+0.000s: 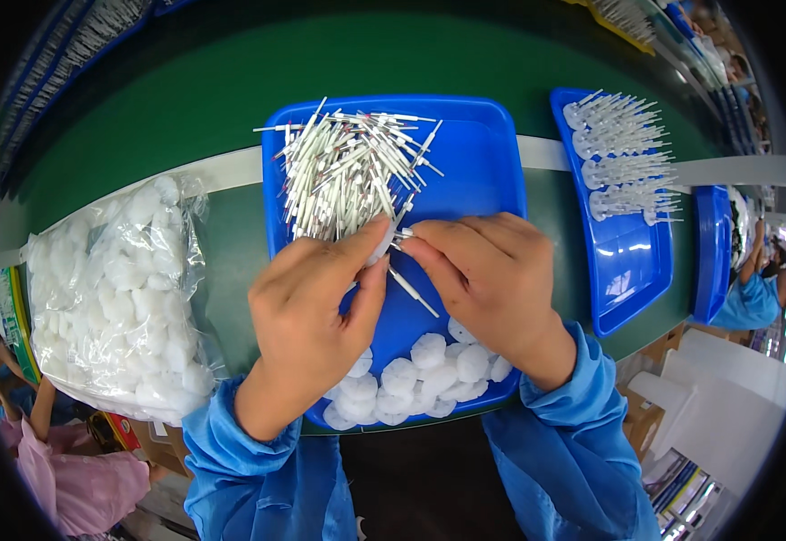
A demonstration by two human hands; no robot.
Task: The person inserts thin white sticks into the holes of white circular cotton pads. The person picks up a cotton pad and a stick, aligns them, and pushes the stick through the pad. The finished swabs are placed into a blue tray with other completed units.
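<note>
My left hand [307, 293] is closed, pinching a translucent white round plastic piece [380, 247] between thumb and fingers. Facing it, my right hand [497, 270] pinches the end of a thin white rod [403, 235] against or very near that piece; the exact contact is hidden by the fingertips. Both hands hover over a blue tray [479, 171]. A heap of thin white rods with metal tips [343, 176] fills its far left. One loose rod [414, 293] lies beneath the hands. Several translucent white round pieces [411, 383] are spread along the near edge.
A clear bag of white plastic pieces [118, 298] lies on the green table at left. At right, a second blue tray [627, 279] holds rows of round pieces with rods [623, 149]. Another blue tray [710, 257] stands beyond it. Other people work at both sides.
</note>
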